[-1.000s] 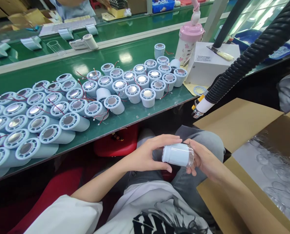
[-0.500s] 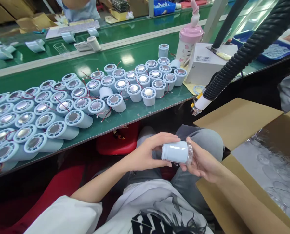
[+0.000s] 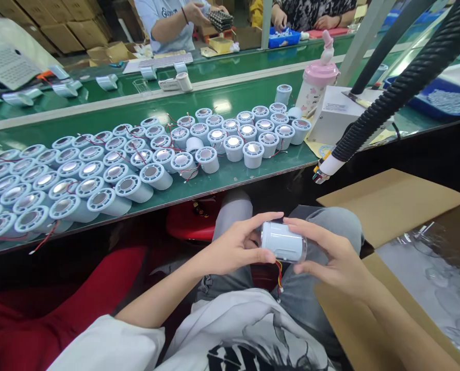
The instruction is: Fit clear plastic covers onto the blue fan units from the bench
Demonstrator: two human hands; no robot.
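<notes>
A light-blue cylindrical housing [image 3: 283,241] lies sideways above my lap, with a clear plastic sleeve around it. My left hand [image 3: 241,246] grips its left end between thumb and fingers. Fingers and thumb of my right hand [image 3: 326,250] close on its right end. Thin red and yellow wires [image 3: 279,275] with small white connectors hang below the housing. On the green bench beyond my hands stand many similar light-blue housings [image 3: 156,176], most with a round metallic disc on top and some with loose red wires.
A black flexible hose [image 3: 369,126] with a white nozzle reaches in from the upper right. An open cardboard box [image 3: 396,201] of clear plastic pieces is at my right. A pink-lidded bottle [image 3: 317,82] and a white device [image 3: 332,116] stand on the bench. Co-workers' hands [image 3: 195,14] show across it.
The housing has turned, and its wires now hang in view. My right hand has shifted its grip to the top and bottom of the right end. The view has tilted up.
</notes>
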